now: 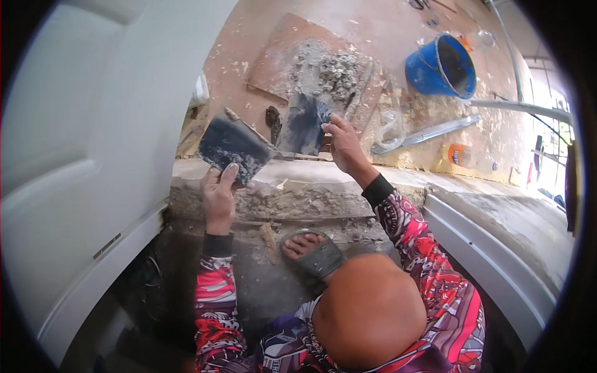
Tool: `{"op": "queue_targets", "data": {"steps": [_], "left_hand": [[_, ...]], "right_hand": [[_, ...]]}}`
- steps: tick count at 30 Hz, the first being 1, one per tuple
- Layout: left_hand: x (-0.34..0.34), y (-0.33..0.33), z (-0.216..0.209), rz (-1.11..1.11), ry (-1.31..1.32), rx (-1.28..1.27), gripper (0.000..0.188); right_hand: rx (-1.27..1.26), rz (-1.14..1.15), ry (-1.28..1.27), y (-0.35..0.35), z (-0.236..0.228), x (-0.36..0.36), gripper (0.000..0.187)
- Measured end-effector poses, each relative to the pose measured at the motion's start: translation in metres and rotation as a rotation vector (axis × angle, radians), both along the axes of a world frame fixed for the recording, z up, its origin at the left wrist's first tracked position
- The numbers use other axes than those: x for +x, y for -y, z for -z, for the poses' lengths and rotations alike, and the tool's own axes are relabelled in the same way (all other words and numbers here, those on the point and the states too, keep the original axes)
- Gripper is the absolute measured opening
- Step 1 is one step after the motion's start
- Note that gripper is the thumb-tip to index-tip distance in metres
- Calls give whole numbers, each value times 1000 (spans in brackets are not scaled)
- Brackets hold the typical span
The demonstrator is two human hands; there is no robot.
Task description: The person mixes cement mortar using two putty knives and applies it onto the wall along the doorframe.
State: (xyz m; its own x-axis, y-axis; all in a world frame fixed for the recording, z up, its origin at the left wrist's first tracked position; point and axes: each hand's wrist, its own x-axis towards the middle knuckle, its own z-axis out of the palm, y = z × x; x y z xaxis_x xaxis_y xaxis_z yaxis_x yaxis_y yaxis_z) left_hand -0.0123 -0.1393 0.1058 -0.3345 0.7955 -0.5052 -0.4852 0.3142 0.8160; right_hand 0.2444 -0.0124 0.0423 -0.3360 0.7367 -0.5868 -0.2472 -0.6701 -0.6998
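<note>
My left hand (219, 198) grips a dark, roughly square tile piece (234, 144) by its lower edge, thumb on the face. Pale dust or mortar smears cover that piece, and its upper edge is light and rough. To the right, my right hand (343, 142) pinches the right edge of a second dark, flat piece (303, 124), dusty and uneven along its top. I cannot tell whether this one is also tile. Both pieces are held tilted, side by side, above a broken masonry step (280, 208). A small dark object (272, 118) lies between them on the floor.
Beyond the hands, a heap of grey mortar (336, 73) lies on a reddish board (268, 67). A blue bucket (439, 67) stands at far right, near a metal bar (429, 133) and an orange-labelled bottle (459, 154). A white door (93, 124) flanks my left; my sandalled foot (311, 252) is below.
</note>
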Motion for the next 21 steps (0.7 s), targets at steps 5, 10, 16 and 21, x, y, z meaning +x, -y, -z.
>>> {"op": "queue_targets", "data": {"steps": [5, 10, 16, 21], "left_hand": [[-1, -38, 38, 223, -407, -78, 15], [-3, -107, 103, 642, -1299, 136, 24], [47, -228, 156, 898, -1451, -280, 35], [93, -247, 202, 780, -1355, -420, 34]], "right_hand": [[-172, 187, 48, 2, 38, 45, 11], [-220, 302, 60, -5, 61, 63, 13], [-58, 353, 487, -13, 97, 88, 15], [-48, 502, 455, -7, 121, 149, 13]]}}
